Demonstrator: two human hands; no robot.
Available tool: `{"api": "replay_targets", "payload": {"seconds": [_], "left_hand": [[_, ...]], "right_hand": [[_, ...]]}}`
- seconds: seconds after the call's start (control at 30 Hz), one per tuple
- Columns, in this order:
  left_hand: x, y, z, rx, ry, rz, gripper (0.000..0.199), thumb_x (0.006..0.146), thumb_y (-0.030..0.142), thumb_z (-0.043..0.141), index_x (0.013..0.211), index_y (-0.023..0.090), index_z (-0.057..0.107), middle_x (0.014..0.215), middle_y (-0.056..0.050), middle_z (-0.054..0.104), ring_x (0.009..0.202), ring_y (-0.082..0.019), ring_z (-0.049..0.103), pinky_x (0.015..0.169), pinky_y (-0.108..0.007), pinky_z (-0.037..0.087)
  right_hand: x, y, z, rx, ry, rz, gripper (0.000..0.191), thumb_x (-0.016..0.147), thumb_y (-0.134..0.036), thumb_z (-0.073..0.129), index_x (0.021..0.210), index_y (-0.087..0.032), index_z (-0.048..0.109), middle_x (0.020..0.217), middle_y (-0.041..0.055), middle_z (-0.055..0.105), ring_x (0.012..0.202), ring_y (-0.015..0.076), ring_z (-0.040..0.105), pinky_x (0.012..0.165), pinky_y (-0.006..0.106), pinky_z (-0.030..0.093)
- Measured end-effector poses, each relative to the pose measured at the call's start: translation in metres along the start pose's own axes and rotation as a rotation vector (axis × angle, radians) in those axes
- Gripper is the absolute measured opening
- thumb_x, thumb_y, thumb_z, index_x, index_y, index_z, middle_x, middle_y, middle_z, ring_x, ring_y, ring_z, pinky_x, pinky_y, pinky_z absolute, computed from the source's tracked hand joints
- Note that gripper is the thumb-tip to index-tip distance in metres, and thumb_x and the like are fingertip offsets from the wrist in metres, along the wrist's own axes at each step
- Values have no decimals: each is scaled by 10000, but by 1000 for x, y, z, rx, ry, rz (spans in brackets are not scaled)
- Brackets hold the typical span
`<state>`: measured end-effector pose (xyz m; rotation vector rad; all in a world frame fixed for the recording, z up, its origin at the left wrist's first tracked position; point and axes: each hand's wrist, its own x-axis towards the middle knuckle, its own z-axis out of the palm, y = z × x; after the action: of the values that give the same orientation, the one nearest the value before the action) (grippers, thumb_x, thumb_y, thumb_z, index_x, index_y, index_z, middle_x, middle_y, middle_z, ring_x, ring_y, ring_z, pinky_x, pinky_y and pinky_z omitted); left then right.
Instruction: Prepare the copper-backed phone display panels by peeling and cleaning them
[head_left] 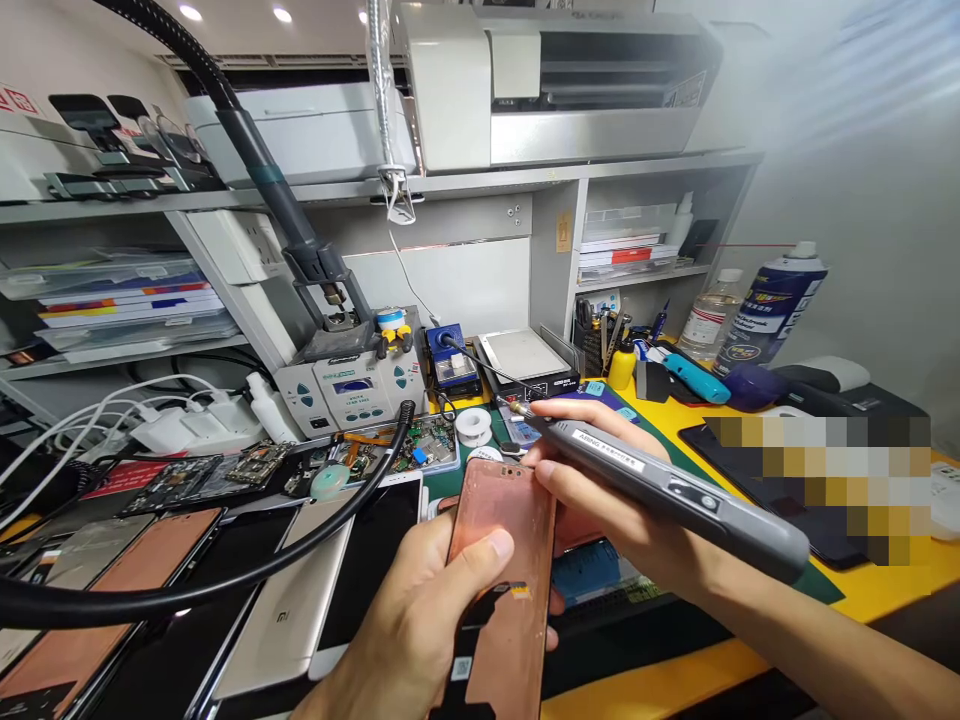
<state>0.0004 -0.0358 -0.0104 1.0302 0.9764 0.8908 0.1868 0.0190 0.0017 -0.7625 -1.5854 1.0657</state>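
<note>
Phone panel (499, 500), lower centre, clasped by our left hand (424, 605), may scratch if the tool (679, 492) our right hand (643, 532) holds slips.

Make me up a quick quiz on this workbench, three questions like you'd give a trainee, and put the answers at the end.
1. True or false: the thumb of the left hand lies on the copper-coloured panel.
2. What is the right hand holding?
a) a yellow bottle
b) a grey pen-shaped tool
c) a white spool
3. Fill in the colour: the big blue spray can at the right of the bench has a ____ cap.

Key: 1. True. 2. b. 3. White.
</note>
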Motion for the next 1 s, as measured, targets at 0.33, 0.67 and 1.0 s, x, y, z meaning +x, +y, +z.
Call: {"api": "replay_targets", "payload": {"seconds": [0.33, 0.67, 1.0], "left_hand": [[-6, 7, 10, 82, 63, 63, 378, 870, 513, 661, 907, 148, 750, 825, -67, 734, 723, -201, 690, 653, -253, 557], [-8, 7, 13, 89, 77, 47, 445, 856, 562, 668, 958, 137, 751, 814, -70, 712, 761, -214, 679, 672, -269, 574], [-8, 5, 12, 99, 89, 29, 431, 837, 572, 681, 898, 150, 743, 767, -66, 672, 707, -201, 633, 672, -300, 576]], "right_hand": [[0, 8, -5, 26, -88, 65, 333, 930, -176, 643, 1216, -345, 633, 925, -35, 678, 741, 112, 648, 725, 246, 575], [-2, 13, -4, 233, -143, 169, 322, 949, -245, 659, 1250, -343, 605, 953, -14, 616, 688, 105, 583, 562, 210, 592], [-1, 10, -1, 273, -133, 160, 285, 950, -224, 647, 1218, -317, 621, 889, -15, 588, 647, 92, 536, 545, 191, 572]]}}
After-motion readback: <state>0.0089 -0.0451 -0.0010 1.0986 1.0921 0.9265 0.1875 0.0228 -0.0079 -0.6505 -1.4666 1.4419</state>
